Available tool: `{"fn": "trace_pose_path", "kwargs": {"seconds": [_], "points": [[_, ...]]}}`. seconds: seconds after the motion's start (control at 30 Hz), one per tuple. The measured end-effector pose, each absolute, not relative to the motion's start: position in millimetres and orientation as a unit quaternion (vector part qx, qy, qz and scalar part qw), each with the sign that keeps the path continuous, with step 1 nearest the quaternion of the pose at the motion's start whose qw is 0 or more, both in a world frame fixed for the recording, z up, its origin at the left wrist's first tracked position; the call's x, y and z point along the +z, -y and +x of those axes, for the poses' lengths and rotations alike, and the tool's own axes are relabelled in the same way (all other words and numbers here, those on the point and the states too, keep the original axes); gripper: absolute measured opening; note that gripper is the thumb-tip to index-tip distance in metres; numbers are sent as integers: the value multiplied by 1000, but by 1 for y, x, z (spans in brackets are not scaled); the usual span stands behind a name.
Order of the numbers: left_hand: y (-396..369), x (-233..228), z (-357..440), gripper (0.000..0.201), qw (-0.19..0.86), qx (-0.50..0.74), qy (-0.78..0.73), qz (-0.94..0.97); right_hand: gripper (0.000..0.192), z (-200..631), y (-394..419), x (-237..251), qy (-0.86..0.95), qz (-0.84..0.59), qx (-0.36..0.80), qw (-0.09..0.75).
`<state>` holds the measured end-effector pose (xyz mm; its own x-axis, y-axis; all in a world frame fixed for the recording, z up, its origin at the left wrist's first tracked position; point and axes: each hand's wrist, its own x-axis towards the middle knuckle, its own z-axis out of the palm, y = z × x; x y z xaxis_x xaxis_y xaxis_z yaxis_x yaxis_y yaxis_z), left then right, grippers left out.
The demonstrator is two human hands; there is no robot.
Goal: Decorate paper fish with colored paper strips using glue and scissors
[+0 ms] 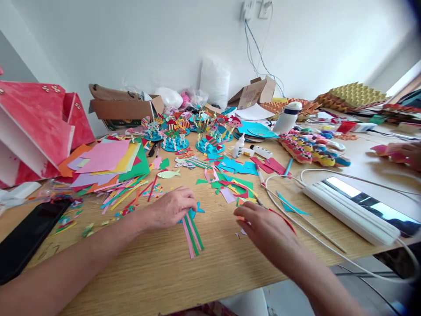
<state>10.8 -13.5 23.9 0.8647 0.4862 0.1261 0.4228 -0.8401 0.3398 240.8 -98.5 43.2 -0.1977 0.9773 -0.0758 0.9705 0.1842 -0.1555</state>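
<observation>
My left hand (pixel 171 207) rests on the wooden table (pixel 158 267), fingers pinching the top ends of a few pink and green paper strips (pixel 192 231) that fan toward me. A blue paper scrap (pixel 198 208) lies just beyond its fingertips. My right hand (pixel 263 226) hovers low to the right, fingers curled around what looks like red-handled scissors (pixel 285 218), mostly hidden by the hand. Between and beyond both hands lies a heap of colored paper offcuts (pixel 234 186).
Stacked colored sheets (pixel 108 162) and loose strips lie at left, a black phone (pixel 28 235) near the left edge. Paper craft pieces (pixel 200 131), glue bottles (pixel 239 145), cardboard boxes stand behind. A white power strip (pixel 348 210) with cables lies right. Another person's hand (pixel 404 154) works at far right.
</observation>
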Motion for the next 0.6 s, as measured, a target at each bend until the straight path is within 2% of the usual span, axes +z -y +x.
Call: {"fn": "trace_pose_path", "kwargs": {"seconds": [0.13,0.3,0.47,0.6], "points": [[1,30,23,19,137,122,-287,940,20,272,88,52,719,-694,38,-13],[-22,26,48,18,111,55,-354,927,21,299,98,42,672,-736,56,-61],[-46,17,65,22,72,53,-343,935,12,308,112,26,675,-734,69,-37],[-64,16,68,30,74,43,-368,926,14,302,113,22,664,-746,51,-19]]}}
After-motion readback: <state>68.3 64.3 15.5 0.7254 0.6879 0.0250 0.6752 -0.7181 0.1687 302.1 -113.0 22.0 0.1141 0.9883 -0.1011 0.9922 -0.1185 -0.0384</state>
